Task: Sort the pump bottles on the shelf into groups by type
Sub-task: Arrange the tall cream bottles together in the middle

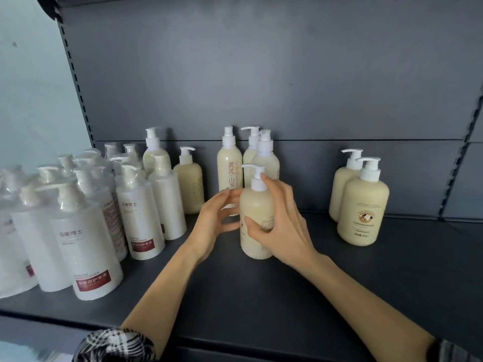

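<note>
Here, a cream pump bottle is gripped on the shelf by the right hand; the left hand is spread loosely beside it.

I can read 黄芪·山茶 in red down the tall cream bottle. The front white bottle says 美博士, and its red label says 白护发素. Other print is too small for me.

The shelf is dark grey. The front cream pump bottle has a white pump. The white bottles carry dark red labels. The tall cream bottle bears red-orange characters. The sleeve is black-and-white plaid, and the wall is pale blue.
</note>
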A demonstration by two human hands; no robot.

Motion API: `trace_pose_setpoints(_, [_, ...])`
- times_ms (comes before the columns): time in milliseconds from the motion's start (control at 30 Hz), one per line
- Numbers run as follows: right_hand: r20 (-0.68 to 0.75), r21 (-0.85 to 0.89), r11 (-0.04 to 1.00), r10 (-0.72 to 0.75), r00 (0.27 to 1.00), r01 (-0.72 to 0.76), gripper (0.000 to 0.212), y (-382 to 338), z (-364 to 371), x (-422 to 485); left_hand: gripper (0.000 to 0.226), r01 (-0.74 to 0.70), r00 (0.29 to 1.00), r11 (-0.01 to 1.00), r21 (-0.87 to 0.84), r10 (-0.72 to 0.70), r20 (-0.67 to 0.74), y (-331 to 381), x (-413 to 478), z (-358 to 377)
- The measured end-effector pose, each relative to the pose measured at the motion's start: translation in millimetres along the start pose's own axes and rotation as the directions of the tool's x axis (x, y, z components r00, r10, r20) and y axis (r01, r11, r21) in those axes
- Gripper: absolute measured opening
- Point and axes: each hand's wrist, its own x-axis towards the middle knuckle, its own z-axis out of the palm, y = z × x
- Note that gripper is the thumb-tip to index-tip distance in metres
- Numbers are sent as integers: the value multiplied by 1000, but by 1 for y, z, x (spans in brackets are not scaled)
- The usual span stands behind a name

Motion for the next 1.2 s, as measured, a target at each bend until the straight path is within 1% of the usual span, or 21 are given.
trace_pose_setpoints(100, [7, -47, 999, 0, 1000, 1, 83, 4, -15, -8, 41, 2, 995, 1000, -18, 0, 100, -1, -2, 7])
trace_pose_setpoints(200, [19, -90, 996, -15, 1000, 17, 77, 7, -33, -17, 44, 55, 979, 997, -61, -42, 200, -4, -3, 14])
trace_pose_setpoints(300, [13, -133, 991, -31, 999, 32, 70, 12, -51, -26, 46, 94, 955, 995, -26, -83, 283, -8, -2, 20])
trace_pose_setpoints(367, [2, -162, 986, -33, 999, 32, 64, 15, -61, -32, 49, 92, 959, 996, -20, -83, 272, -8, -2, 20])
trace_pose_setpoints(433, [-9, -180, 983, -32, 999, 30, 56, 19, -69, -36, 45, 65, 978, 997, -39, -56, 202, -7, -1, 19])
trace_pose_setpoints(500, [-14, -213, 977, -24, 1000, 21, 51, 21, -76, -39, 41, 34, 993, 999, -21, -32, 118, -7, 0, 16])
trace_pose_setpoints(533, [-18, -238, 971, -18, 1000, 13, 51, 22, -80, -41, 36, 14, 996, 1000, 22, -16, 88, -8, 0, 16])
trace_pose_setpoints(600, [-36, -293, 956, 6, 999, -16, 51, 24, -88, -46, 28, -40, 998, 986, 163, 30, 62, -12, -2, 15])
trace_pose_setpoints(700, [-97, -336, 934, 90, 991, -118, 51, 27, -103, -57, 23, -128, 991, 897, 423, 98, 91, -22, -4, 14])
trace_pose_setpoints(833, [-187, -385, 897, 153, 970, -215, 50, 34, -124, -71, 33, -185, 983, 792, 581, 161, 94, -31, -1, 10])
trace_pose_setpoints(933, [-206, -408, 881, 166, 964, -239, 51, 39, -135, -77, 42, -220, 974, 743, 632, 203, 100, -35, 2, 7])
trace_pose_setpoints(1000, [-211, -383, 893, 165, 964, -237, 52, 41, -139, -78, 50, -250, 966, 734, 631, 233, 111, -35, 3, 10])
trace_pose_setpoints(1067, [-212, -356, 908, 150, 966, -219, 54, 40, -139, -78, 64, -271, 960, 737, 619, 258, 113, -33, 4, 16])
trace_pose_setpoints(1133, [-214, -339, 919, 136, 967, -204, 56, 40, -136, -78, 79, -255, 964, 751, 609, 248, 99, -29, 10, 24])
trace_pose_setpoints(1200, [-214, -326, 924, 133, 968, -199, 58, 37, -133, -78, 87, -232, 970, 776, 586, 232, 76, -25, 17, 33])
